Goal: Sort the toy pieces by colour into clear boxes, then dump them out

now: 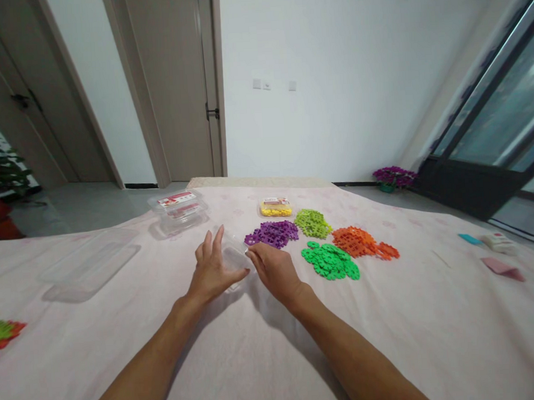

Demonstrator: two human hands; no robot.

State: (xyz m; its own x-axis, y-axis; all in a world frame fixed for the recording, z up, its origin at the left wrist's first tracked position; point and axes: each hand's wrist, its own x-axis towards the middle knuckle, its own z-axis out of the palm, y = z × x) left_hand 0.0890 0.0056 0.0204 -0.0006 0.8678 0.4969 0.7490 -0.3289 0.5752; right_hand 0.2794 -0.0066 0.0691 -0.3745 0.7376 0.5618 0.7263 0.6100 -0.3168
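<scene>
A small clear plastic box (234, 257) stands on the cloth between my hands. My left hand (211, 265) spans its left side, fingers on the far side and thumb at the near edge. My right hand (277, 273) is closed, with thumb and fingertips pinching the box's right edge. Just beyond my right hand lies a heap of purple plastic building pieces (273, 233). To its right are heaps of green pieces (330, 260), lime pieces (312, 222) and orange pieces (357, 241). The box's far side is partly hidden by my left fingers.
Farther back sits a clear box of yellow pieces (275, 208). Stacked clear boxes with red labels (181, 211) stand back left, and a large clear tray (92, 265) lies left. Joined lime and orange pieces (1, 333) are at the left edge. A pink cloth (503, 268) lies right.
</scene>
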